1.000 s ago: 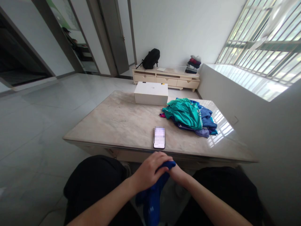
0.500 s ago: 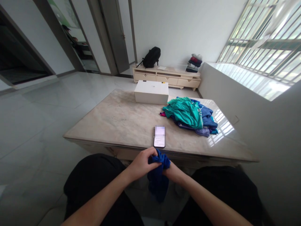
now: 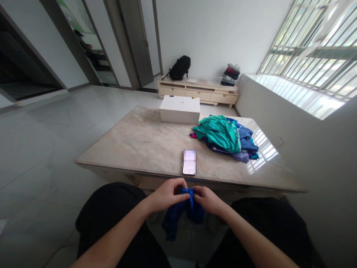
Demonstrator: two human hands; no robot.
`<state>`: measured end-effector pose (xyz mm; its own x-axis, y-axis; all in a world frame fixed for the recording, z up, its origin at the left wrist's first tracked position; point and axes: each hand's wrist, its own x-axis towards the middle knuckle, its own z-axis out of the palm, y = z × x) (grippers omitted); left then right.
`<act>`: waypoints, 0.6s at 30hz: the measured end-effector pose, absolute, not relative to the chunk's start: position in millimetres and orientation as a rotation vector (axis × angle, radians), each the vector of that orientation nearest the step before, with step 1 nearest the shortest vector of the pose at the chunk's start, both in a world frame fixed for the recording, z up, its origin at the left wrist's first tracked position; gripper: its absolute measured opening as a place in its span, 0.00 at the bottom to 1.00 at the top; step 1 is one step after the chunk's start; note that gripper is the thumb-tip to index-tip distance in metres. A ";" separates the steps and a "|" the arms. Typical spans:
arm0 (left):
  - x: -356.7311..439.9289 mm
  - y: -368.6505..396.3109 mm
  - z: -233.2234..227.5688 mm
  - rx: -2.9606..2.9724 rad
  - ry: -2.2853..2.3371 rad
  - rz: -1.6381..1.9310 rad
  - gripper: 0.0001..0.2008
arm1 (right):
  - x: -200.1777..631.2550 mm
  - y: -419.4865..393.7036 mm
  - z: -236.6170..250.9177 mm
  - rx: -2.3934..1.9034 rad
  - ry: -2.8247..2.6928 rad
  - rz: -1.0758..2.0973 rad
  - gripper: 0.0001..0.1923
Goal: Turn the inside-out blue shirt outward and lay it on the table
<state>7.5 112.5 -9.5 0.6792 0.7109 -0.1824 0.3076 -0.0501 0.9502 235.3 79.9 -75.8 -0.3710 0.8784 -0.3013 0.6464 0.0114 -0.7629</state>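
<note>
A bunched piece of dark blue cloth (image 3: pixel 175 216), perhaps a garment, hangs between my knees just off the table's front edge. My left hand (image 3: pixel 169 193) pinches its gathered top from the left. On the other side, my right hand (image 3: pixel 208 199) grips the same bunch with thumb and fingers. The cloth's lower ends dangle in shadow, and its exact kind cannot be made out. Just beyond my hands a phone (image 3: pixel 189 162) with a lit screen lies near the table edge.
The marble-topped table (image 3: pixel 134 141) bears a white box (image 3: pixel 180 109) and a heap of green and blue clothes (image 3: pixel 223 136). Behind, a low cabinet (image 3: pixel 199 93) holds a black backpack (image 3: pixel 180 68) and a folded clothes stack (image 3: pixel 231 74). A person (image 3: pixel 86 46) appears through a doorway.
My right hand has come up from behind the cloth to its top, beside my left hand. The blue cloth has shifted and now hangs in two parts.
</note>
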 end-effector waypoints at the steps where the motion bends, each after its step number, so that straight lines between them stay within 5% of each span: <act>1: 8.0 111.7 -8.3 1.641 0.835 0.399 0.13 | 233.0 77.8 -75.5 -1.481 -2.039 1.359 0.19; 6: 6.9 110.1 -6.1 1.612 0.782 0.366 0.12 | 222.1 64.9 -77.1 -1.121 -2.083 1.529 0.31; 8: 4.8 111.5 -6.2 1.608 0.791 0.358 0.12 | 220.2 63.5 -78.2 -1.130 -2.130 1.501 0.29; 12: 1.0 114.3 -2.7 1.638 0.830 0.289 0.12 | 219.6 68.3 -79.8 -1.452 -2.249 1.225 0.14; 18: -11.9 120.1 11.2 1.727 0.822 0.106 0.12 | 236.3 85.5 -75.3 -1.909 -2.264 0.884 0.23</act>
<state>-11.9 120.1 11.2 0.7493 0.5700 -0.3371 0.4659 -0.0920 0.8800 236.3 85.5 -75.3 -0.2360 0.9190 -0.3158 0.8898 0.0738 -0.4503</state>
